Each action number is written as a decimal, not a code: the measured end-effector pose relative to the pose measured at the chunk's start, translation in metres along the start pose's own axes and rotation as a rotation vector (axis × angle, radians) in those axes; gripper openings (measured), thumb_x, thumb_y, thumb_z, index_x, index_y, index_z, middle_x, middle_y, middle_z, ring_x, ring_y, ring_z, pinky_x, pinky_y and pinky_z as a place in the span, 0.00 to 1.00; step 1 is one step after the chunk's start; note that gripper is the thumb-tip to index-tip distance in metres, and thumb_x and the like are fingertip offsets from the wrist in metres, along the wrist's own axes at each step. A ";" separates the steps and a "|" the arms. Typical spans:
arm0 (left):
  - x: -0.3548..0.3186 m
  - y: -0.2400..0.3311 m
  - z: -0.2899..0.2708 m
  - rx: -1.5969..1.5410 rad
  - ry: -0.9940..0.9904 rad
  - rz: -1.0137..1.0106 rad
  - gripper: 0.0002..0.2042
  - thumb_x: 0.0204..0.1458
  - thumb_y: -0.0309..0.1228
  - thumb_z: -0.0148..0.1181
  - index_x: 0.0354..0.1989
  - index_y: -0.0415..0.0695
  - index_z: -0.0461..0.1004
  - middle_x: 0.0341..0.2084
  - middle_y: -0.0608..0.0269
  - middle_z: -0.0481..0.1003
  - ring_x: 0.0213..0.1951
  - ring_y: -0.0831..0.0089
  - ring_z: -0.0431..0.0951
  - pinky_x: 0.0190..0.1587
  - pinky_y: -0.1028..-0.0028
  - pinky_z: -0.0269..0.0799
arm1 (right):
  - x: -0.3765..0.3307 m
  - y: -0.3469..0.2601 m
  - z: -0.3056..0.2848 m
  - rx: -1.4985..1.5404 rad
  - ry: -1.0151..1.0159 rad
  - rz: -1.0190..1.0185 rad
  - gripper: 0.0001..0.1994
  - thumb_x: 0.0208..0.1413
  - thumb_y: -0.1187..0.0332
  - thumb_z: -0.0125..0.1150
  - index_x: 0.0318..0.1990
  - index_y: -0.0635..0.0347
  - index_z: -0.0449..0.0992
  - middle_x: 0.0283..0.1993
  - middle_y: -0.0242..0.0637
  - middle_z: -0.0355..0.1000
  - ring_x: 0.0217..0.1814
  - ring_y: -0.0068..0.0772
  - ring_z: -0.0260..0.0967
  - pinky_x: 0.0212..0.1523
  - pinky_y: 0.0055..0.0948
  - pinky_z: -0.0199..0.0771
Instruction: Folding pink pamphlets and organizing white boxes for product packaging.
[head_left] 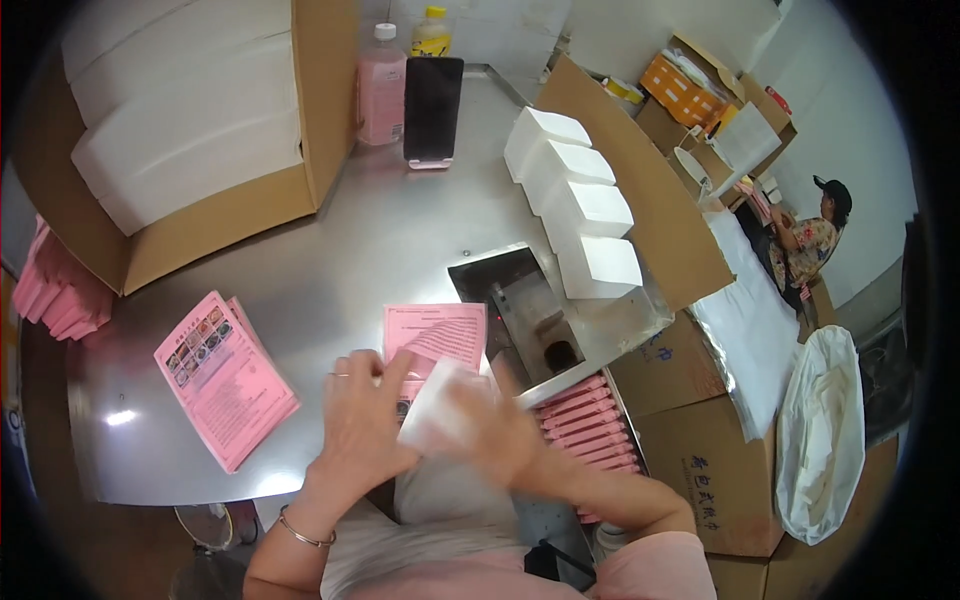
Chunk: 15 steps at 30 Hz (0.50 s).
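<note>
Bright, even overhead light; glare patches on steel table esp. near-left edge. Right hand & white packet motion-blurred, rest fairly sharp. Strong fisheye bending, black vignette at the rim, soft shadows

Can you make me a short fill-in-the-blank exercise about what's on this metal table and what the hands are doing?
1. The right hand holds a small ____ packet.
2. The stack of leaflets left of the left hand is ____ in colour.
3. The dark phone stands upright beside a bottle of ____ liquid.
4. The four white boxes lie in a ____.

Missing words: white; pink; pink; row
</note>
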<state>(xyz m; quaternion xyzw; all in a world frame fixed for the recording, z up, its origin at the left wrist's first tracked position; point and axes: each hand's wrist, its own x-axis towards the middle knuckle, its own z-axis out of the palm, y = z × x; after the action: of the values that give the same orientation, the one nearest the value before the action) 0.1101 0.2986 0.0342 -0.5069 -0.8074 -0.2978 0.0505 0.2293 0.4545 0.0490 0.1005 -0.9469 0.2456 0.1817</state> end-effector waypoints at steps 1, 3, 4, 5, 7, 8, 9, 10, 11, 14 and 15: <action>0.004 -0.001 -0.010 0.032 -0.005 -0.031 0.34 0.42 0.37 0.67 0.61 0.43 0.68 0.41 0.50 0.69 0.38 0.56 0.70 0.38 0.60 0.62 | -0.025 -0.006 0.018 -0.264 0.126 -0.319 0.15 0.57 0.72 0.57 0.52 0.62 0.76 0.52 0.51 0.72 0.56 0.56 0.72 0.71 0.70 0.45; 0.012 0.011 -0.002 -0.020 -0.033 -0.002 0.36 0.43 0.35 0.67 0.64 0.42 0.65 0.39 0.50 0.68 0.38 0.55 0.70 0.41 0.60 0.63 | -0.008 0.038 0.035 -0.324 0.145 -0.183 0.12 0.56 0.71 0.57 0.48 0.61 0.76 0.48 0.49 0.70 0.50 0.53 0.71 0.68 0.73 0.48; 0.011 0.019 0.004 -0.074 -0.072 0.009 0.38 0.43 0.34 0.67 0.67 0.41 0.62 0.37 0.50 0.67 0.38 0.53 0.70 0.43 0.61 0.64 | 0.005 0.052 0.039 -0.365 0.150 -0.045 0.10 0.55 0.70 0.56 0.43 0.60 0.76 0.43 0.47 0.67 0.44 0.49 0.71 0.65 0.77 0.52; 0.011 0.019 0.009 -0.051 -0.007 0.000 0.39 0.45 0.32 0.66 0.69 0.41 0.60 0.37 0.51 0.68 0.38 0.54 0.69 0.43 0.60 0.64 | 0.028 0.053 0.040 -0.415 0.057 0.014 0.10 0.56 0.69 0.56 0.44 0.61 0.76 0.44 0.48 0.69 0.46 0.50 0.71 0.63 0.78 0.52; 0.012 0.019 0.006 -0.040 -0.013 -0.037 0.38 0.45 0.30 0.66 0.69 0.43 0.61 0.36 0.52 0.68 0.39 0.55 0.70 0.42 0.60 0.64 | 0.049 0.074 0.034 -0.483 0.010 0.161 0.12 0.55 0.68 0.57 0.46 0.62 0.74 0.45 0.51 0.71 0.49 0.56 0.70 0.63 0.77 0.52; 0.012 0.016 0.002 -0.019 -0.019 -0.077 0.38 0.45 0.29 0.65 0.69 0.46 0.61 0.36 0.52 0.69 0.39 0.57 0.71 0.40 0.60 0.64 | 0.052 0.089 0.042 -0.470 0.064 0.234 0.14 0.55 0.68 0.58 0.47 0.64 0.73 0.45 0.52 0.72 0.51 0.60 0.69 0.63 0.75 0.52; 0.004 0.015 -0.015 -0.144 -0.077 -0.090 0.34 0.44 0.25 0.64 0.66 0.44 0.66 0.34 0.54 0.69 0.38 0.56 0.70 0.41 0.58 0.65 | 0.038 0.101 0.031 -0.375 -0.117 0.375 0.13 0.57 0.68 0.56 0.47 0.63 0.72 0.46 0.53 0.72 0.53 0.61 0.68 0.64 0.71 0.53; -0.004 0.010 -0.022 -0.139 -0.067 -0.084 0.34 0.44 0.25 0.64 0.66 0.44 0.66 0.34 0.54 0.69 0.38 0.56 0.70 0.41 0.58 0.65 | 0.017 0.123 0.029 -0.241 0.063 0.347 0.10 0.59 0.69 0.54 0.46 0.62 0.72 0.46 0.52 0.72 0.52 0.58 0.69 0.62 0.62 0.63; -0.016 0.004 -0.024 -0.105 -0.065 -0.060 0.28 0.43 0.24 0.63 0.58 0.43 0.71 0.34 0.55 0.69 0.39 0.55 0.71 0.43 0.57 0.66 | 0.007 0.132 0.023 -0.133 0.247 0.378 0.08 0.59 0.71 0.54 0.43 0.62 0.72 0.41 0.53 0.74 0.46 0.58 0.72 0.52 0.53 0.73; -0.034 -0.001 -0.034 -0.116 -0.011 -0.019 0.16 0.42 0.20 0.59 0.42 0.42 0.75 0.36 0.55 0.71 0.43 0.53 0.72 0.48 0.56 0.66 | 0.004 0.119 -0.007 -0.410 -0.307 0.662 0.04 0.56 0.76 0.54 0.38 0.63 0.73 0.31 0.52 0.75 0.36 0.59 0.75 0.37 0.48 0.74; -0.037 -0.005 -0.039 -0.141 0.062 -0.001 0.10 0.41 0.18 0.56 0.34 0.42 0.74 0.38 0.54 0.72 0.46 0.51 0.72 0.51 0.55 0.66 | -0.001 0.105 -0.011 -0.400 -0.112 0.542 0.04 0.55 0.76 0.56 0.38 0.63 0.74 0.31 0.50 0.75 0.36 0.57 0.75 0.36 0.49 0.73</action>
<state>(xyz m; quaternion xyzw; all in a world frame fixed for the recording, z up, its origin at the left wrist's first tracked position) 0.1154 0.2470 0.0492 -0.4993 -0.7827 -0.3695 0.0395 0.2042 0.5502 0.0130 -0.1790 -0.9771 0.0884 0.0736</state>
